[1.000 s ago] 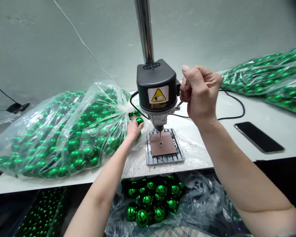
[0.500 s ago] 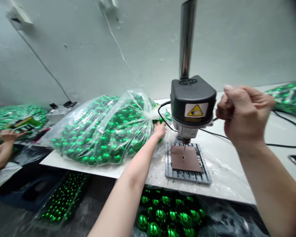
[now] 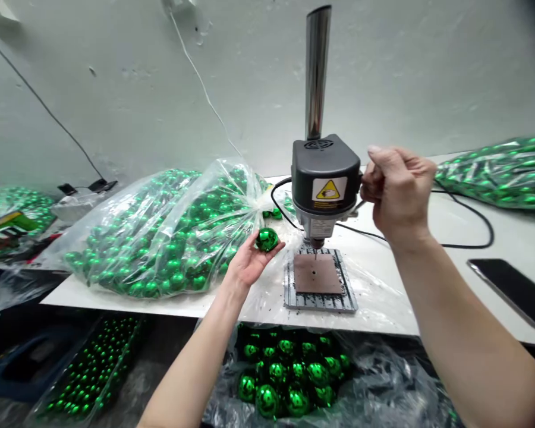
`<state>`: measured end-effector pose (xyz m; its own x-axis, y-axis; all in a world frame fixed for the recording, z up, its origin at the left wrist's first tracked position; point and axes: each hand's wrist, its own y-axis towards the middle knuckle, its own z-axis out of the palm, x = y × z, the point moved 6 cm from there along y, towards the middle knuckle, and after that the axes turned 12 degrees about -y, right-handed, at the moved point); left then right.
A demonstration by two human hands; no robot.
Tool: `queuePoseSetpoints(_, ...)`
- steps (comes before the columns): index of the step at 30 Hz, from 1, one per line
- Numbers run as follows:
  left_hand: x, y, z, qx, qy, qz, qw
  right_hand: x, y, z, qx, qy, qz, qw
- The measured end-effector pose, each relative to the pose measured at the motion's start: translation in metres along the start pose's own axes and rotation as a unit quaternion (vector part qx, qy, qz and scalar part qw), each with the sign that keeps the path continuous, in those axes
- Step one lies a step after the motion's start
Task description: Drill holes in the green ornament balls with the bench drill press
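A shiny green ball (image 3: pixel 266 239) rests on the fingers of my left hand (image 3: pixel 252 261), palm up, beside the knotted mouth of a clear plastic bag (image 3: pixel 169 232) full of green balls. My right hand (image 3: pixel 401 193) is closed in a fist around the feed handle at the right side of a small drill press (image 3: pixel 325 178); the fingers hide most of the handle. Below the drill bit lies a brown square pad (image 3: pixel 318 273) with a small dark hole. It sits on a slotted grey metal base (image 3: pixel 350 303) scattered with dark shavings.
Under the table's front edge stands a plastic-lined container of green balls (image 3: pixel 294 374). A clear bin of smaller-looking balls (image 3: pixel 93 368) is at lower left. A phone (image 3: pixel 512 288), a black cable (image 3: pixel 485 238) and another bag of balls (image 3: pixel 503 172) lie to the right.
My left hand has come back from the bag's mouth toward me, palm turned up with a green ball in it. My right hand stays at the handle. The view has shifted right.
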<state>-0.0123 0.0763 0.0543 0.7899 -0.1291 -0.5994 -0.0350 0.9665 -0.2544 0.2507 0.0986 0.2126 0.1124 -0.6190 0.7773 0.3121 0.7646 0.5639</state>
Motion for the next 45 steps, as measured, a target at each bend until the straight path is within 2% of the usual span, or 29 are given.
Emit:
queuePoseSetpoints(3,0.026,-0.011,-0.006,-0.001,0.027,-0.062,0.998,-0.002,0.002,0.000,0.014,-0.005,0.004,1.000)
queuePoseSetpoints(6,0.048,-0.010,-0.014,-0.019,0.040,-0.073,0.996,-0.002,0.002,-0.001,0.023,-0.004,-0.005,1.000)
queuePoseSetpoints(9,0.061,-0.006,-0.020,-0.031,0.051,-0.022,0.998,-0.001,0.003,-0.001,0.024,-0.002,-0.018,1.000)
queuePoseSetpoints(14,0.075,-0.004,-0.019,0.004,0.183,0.097,0.978,-0.001,0.004,0.000,0.030,-0.043,-0.027,0.998)
queuePoseSetpoints(19,0.090,0.003,-0.017,0.030,0.264,0.140,0.954,-0.002,0.005,0.000,0.036,-0.094,-0.035,0.994)
queuePoseSetpoints(26,0.100,0.017,-0.011,0.035,0.325,0.180,0.928,0.002,0.005,0.000,0.026,-0.074,-0.046,0.996)
queuePoseSetpoints(30,0.105,0.017,-0.010,0.040,0.353,0.187,0.916,0.005,0.004,0.001,0.026,-0.065,-0.057,0.996)
queuePoseSetpoints(36,0.108,0.002,-0.004,0.086,0.447,0.252,0.854,0.006,0.002,0.000,0.026,-0.068,-0.065,0.995)
queuePoseSetpoints(41,0.113,-0.001,-0.004,0.105,0.437,0.249,0.858,0.007,0.000,-0.001,0.044,-0.054,-0.070,0.995)
queuePoseSetpoints(45,0.112,0.001,-0.005,0.100,0.453,0.261,0.847,0.005,-0.007,-0.006,0.028,-0.089,-0.104,0.990)
